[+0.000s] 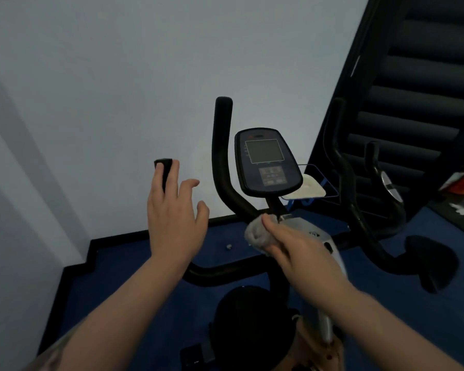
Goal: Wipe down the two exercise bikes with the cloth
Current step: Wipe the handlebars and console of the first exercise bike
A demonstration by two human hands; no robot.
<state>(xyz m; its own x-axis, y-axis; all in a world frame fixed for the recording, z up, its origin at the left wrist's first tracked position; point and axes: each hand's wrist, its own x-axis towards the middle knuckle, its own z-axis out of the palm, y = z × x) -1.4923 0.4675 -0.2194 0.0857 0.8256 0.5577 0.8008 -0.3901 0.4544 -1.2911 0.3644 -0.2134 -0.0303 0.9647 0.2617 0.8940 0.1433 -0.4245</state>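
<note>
Cloth (257, 231) sits bunched in my right hand (298, 253), fingers curled round it, pressed where the handlebar stem meets the frame just below the console (268, 162), so I judge I'm wiping that joint. My left hand (172, 212) hovers spread, left of the console, near the handlebar tip (164, 167).

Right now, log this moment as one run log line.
step: wiping near bike | right hand: grips cloth at handlebar base under console | left hand: open, fingers spread by left handlebar end | second bike: untouched

Cloth (257, 232) in right hand (292, 253)
</note>
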